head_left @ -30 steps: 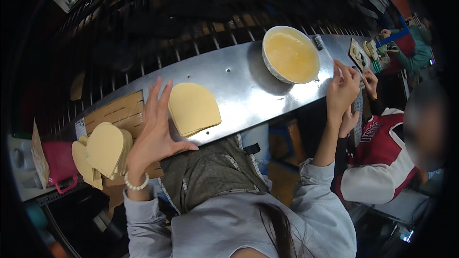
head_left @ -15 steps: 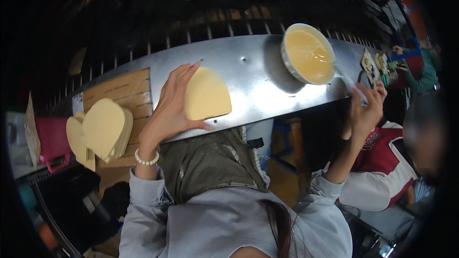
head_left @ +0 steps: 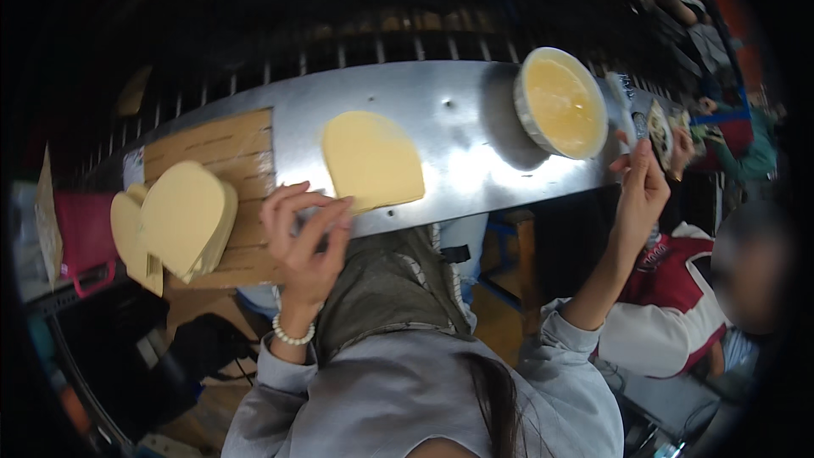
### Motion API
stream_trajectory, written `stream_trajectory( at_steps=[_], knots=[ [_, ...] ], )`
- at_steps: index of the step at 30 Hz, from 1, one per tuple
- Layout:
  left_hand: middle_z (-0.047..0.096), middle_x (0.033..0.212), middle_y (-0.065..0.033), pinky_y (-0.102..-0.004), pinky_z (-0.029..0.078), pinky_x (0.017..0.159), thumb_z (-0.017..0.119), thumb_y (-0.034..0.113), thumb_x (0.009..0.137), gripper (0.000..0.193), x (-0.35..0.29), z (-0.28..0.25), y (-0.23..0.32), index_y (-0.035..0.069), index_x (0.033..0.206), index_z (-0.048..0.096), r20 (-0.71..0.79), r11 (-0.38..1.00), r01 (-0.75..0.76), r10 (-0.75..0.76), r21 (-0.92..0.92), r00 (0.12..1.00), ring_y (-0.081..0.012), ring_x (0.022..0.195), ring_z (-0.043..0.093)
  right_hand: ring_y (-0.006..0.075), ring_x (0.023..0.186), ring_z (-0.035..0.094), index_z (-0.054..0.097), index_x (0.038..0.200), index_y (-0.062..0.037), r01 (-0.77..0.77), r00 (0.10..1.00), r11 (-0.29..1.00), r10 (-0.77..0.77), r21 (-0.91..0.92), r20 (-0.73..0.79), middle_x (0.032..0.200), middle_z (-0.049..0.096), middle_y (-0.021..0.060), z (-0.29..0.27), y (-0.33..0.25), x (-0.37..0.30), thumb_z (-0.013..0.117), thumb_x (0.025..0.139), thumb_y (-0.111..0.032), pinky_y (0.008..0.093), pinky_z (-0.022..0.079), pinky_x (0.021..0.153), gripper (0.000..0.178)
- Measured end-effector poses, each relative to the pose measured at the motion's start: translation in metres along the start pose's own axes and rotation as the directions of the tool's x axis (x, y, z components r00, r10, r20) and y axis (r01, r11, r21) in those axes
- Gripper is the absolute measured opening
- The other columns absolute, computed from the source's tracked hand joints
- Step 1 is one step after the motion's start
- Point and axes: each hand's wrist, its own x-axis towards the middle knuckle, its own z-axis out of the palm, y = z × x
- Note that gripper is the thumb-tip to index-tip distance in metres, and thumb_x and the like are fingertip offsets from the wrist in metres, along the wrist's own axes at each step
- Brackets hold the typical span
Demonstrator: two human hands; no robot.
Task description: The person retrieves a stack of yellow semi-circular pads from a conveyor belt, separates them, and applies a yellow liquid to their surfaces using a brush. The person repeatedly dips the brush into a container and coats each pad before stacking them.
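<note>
A pale yellow sheet piece [head_left: 377, 161], rounded at the top and straight at the bottom, lies flat on the metal bench [head_left: 458, 119]. At its lower left corner, my left hand [head_left: 305, 229] has curled fingers, thumb and index tips together on the corner. My right hand [head_left: 640, 191] is raised to the right of the bowl, closed around the handle of a whitish brush [head_left: 623, 93]; its details are blurred. A white bowl [head_left: 523, 110] of thick yellow paste stands between the sheet piece and the brush.
On the left, stacked yellow heart-shaped pieces [head_left: 186, 216] rest on a flat brown cardboard [head_left: 246, 161]. A pink container [head_left: 89, 242] stands beyond them. Dark bars [head_left: 342, 55] run along the bench's far edge. A person in a red and white jacket [head_left: 666, 305] sits at right.
My left hand has moved from the sheet piece's left side down to its lower corner, fingers drawn together. My right hand has raised the brush away from the bowl's rim.
</note>
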Motion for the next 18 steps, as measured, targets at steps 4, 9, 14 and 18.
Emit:
stream_trajectory(
  at_steps=[4, 9, 14, 18],
  knots=[
    [0.062, 0.096, -0.0003, -0.0453, 0.043, 0.098, 0.088, 0.016, 0.075, 0.03, -0.022, 0.008, 0.004, 0.017, 0.105, 0.083, 0.01, 0.987, -0.092, 0.091, 0.133, 0.996, -0.0257, 0.104, 0.055, 0.0118, 0.085, 0.063, 0.08, 0.099, -0.0014, 0.4, 0.824, 0.895, -0.446, 0.199, 0.349, 0.095, 0.074, 0.006, 0.047, -0.02, -0.037, 0.075, 0.094, -0.01, 0.0267, 0.046, 0.077, 0.011],
    [0.058, 0.089, 0.0049, -0.0467, 0.038, 0.099, 0.089, 0.02, 0.075, 0.033, -0.021, 0.021, 0.003, 0.024, 0.107, 0.083, -0.035, 0.989, -0.054, 0.059, 0.141, 0.998, -0.0186, 0.099, 0.056, 0.0219, 0.082, 0.059, 0.084, 0.101, -0.012, 0.708, 0.473, 0.693, -0.61, 0.138, 0.635, 0.087, 0.07, 0.0058, 0.135, -0.026, -0.062, 0.085, 0.081, -0.013, 0.0344, 0.045, 0.075, 0.02],
    [0.055, 0.08, 0.008, -0.0406, 0.035, 0.084, 0.088, 0.017, 0.076, 0.036, -0.025, 0.019, 0.005, 0.022, 0.111, 0.082, -0.025, 0.979, -0.034, 0.04, 0.201, 0.999, -0.0155, 0.087, 0.054, 0.0182, 0.077, 0.052, 0.084, 0.088, -0.0127, 0.825, 0.468, 0.562, -0.743, 0.067, 0.478, 0.086, 0.069, -0.0011, 0.142, -0.025, -0.053, 0.088, 0.077, -0.011, 0.0342, 0.039, 0.069, 0.012],
    [0.046, 0.067, 0.0045, -0.0345, 0.036, 0.069, 0.086, 0.012, 0.078, 0.04, -0.031, 0.02, 0.01, 0.018, 0.117, 0.081, 0.042, 0.987, -0.004, -0.003, 0.16, 0.999, -0.0147, 0.068, 0.048, 0.0159, 0.075, 0.055, 0.084, 0.089, -0.0154, 0.767, 0.322, 0.599, -0.669, 0.229, 0.67, 0.087, 0.069, -0.0027, 0.126, -0.021, -0.051, 0.085, 0.079, -0.009, 0.034, 0.036, 0.07, 0.012]
  ],
)
